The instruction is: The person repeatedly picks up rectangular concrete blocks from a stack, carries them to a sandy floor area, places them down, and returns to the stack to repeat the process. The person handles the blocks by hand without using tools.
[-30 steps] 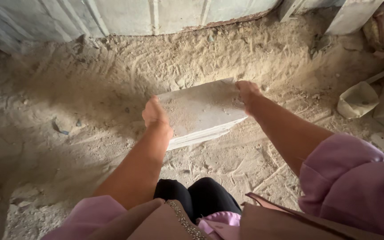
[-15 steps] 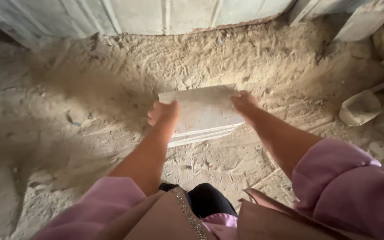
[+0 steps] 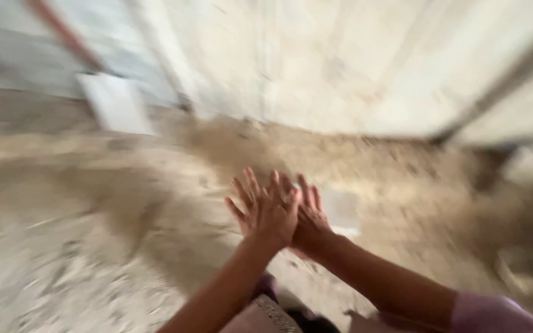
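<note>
The picture is blurred by motion. My left hand (image 3: pixel 265 206) and my right hand (image 3: pixel 308 219) are raised in front of me, palms pressed against each other with the fingers spread, and neither holds anything. Behind them, on the sandy ground, lies a pale grey block (image 3: pixel 340 213), mostly hidden by my hands. Pink sleeves cover my upper arms.
Loose sand and rubble cover the ground (image 3: pixel 94 259). A pale wall (image 3: pixel 340 61) rises straight ahead. A white slab (image 3: pixel 117 103) leans at the wall's foot on the left. A pale object (image 3: pixel 522 271) lies at the right.
Both hands have let go of the grey block, which now lies on the sand, and have come together palm to palm. The view has swung upward and turned blurry.
</note>
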